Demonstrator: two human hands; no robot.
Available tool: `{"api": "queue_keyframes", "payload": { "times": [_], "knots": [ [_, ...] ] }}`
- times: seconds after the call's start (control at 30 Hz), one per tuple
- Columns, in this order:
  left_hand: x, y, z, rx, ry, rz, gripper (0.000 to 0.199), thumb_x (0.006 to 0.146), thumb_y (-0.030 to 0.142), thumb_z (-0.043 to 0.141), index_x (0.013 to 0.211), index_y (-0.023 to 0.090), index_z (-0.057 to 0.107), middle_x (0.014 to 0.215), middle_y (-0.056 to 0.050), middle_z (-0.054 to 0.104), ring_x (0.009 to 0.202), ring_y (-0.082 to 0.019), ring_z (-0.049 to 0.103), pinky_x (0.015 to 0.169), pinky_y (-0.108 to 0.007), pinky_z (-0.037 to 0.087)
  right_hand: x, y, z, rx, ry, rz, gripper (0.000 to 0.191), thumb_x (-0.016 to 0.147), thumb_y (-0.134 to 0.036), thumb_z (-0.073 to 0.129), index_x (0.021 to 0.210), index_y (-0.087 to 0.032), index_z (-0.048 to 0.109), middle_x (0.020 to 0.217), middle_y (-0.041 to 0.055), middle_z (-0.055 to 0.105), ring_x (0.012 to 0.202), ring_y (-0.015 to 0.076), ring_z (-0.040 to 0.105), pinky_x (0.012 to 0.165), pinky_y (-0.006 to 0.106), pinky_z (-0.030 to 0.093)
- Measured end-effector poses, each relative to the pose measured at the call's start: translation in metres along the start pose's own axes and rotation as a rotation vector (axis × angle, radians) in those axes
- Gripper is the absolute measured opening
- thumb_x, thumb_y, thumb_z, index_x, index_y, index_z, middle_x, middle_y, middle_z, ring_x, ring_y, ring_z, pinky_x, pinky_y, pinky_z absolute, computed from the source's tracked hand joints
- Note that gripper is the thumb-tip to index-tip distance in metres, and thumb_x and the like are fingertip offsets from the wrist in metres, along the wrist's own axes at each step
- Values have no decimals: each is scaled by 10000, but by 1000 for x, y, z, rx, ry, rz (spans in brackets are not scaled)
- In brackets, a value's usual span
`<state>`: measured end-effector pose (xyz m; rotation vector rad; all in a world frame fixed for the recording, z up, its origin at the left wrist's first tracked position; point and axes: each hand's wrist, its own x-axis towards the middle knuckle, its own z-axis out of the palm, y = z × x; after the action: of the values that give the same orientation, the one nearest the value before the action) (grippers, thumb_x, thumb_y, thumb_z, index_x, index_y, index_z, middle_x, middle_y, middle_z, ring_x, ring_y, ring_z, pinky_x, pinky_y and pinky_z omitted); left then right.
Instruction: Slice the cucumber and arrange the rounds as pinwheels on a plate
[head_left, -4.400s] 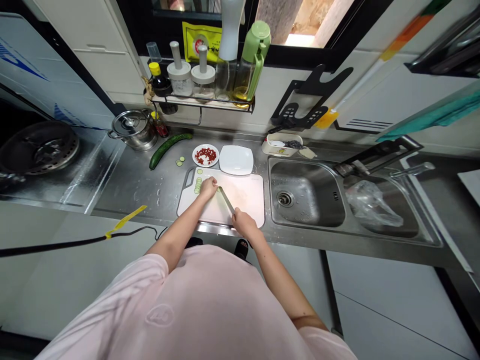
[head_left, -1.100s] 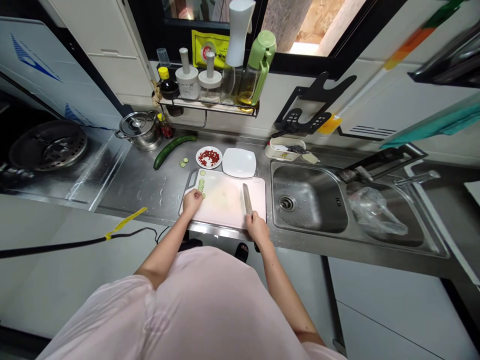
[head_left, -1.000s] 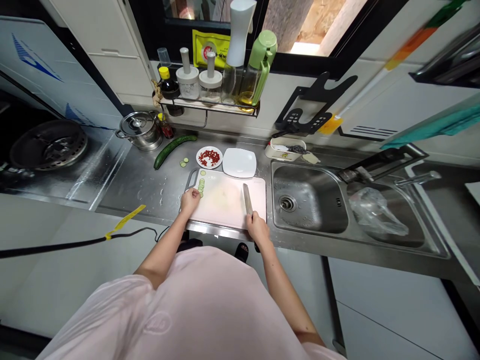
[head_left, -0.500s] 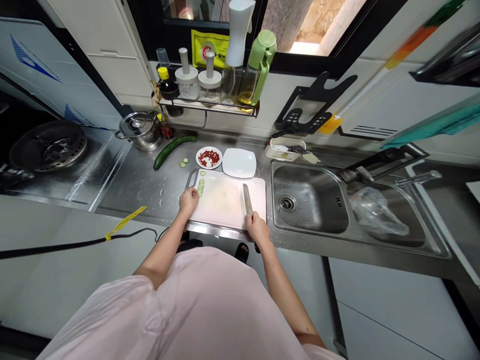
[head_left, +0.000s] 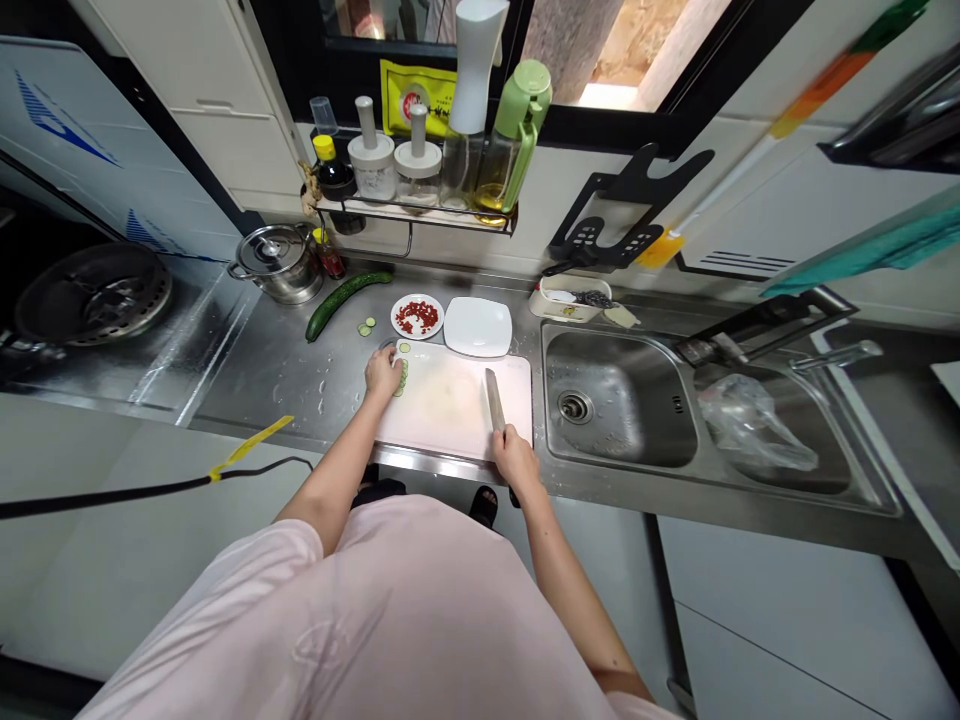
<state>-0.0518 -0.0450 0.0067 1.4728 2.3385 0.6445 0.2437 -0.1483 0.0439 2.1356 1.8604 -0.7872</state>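
My right hand [head_left: 516,458] is wrapped round the handle of a knife [head_left: 495,398], whose blade lies over the right part of the white cutting board [head_left: 450,420]. At the board's left edge, my left hand [head_left: 383,374] is bent over a row of cucumber slices [head_left: 403,378]; its fingertips are too small to tell whether they grip one. One more slice [head_left: 405,348] sits above the row. Behind the board stand a plate of chopped red pieces [head_left: 418,317] and a bare white plate [head_left: 478,327]. A long cucumber [head_left: 345,302] lies on the counter, near a few loose slices [head_left: 366,328].
A lidded steel pot [head_left: 279,262] stands at the back left, with a pan [head_left: 94,293] on the stove beyond. The sink [head_left: 622,400] is right of the board, with a plastic bag [head_left: 754,420] beside it. Bottles and jars fill a wall shelf [head_left: 420,210].
My left hand has moved up along the board's left edge, now covering part of the slice row and the board's handle. My right hand and the knife have stayed in place.
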Motion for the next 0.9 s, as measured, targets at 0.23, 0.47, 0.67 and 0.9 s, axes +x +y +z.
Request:
{"api": "queue_keyframes", "payload": {
  "times": [0.23,0.47,0.67,0.9],
  "knots": [
    [27,13,4,197,-55,49,351,854,306,493,1178,240,610,1120,-125,588,1045,-278,561,888,-389,418,0,0,-1,27,-4,3,387,982,-406,222,1138,-189,503,1031,138,648,972,257,609,762,320,402],
    [32,20,5,269,-89,51,279,855,269,494,1093,231,636,1124,-121,583,1067,-273,544,903,-389,399,2,1,0,26,3,5,391,979,-401,221,1122,-182,512,1006,135,654,957,254,618,743,306,403],
    [33,21,4,221,-83,56,208,837,232,523,1023,232,615,1072,-95,620,1021,-243,566,866,-347,395,2,2,2,23,1,3,391,981,-403,222,1127,-181,509,1011,133,652,957,244,616,751,302,400],
    [31,20,4,95,-61,17,179,821,205,523,969,235,620,930,-48,678,890,-197,603,799,-300,400,3,2,4,30,16,-9,379,976,-399,223,1105,-187,510,994,133,657,941,255,619,736,313,404]
  ]
}}
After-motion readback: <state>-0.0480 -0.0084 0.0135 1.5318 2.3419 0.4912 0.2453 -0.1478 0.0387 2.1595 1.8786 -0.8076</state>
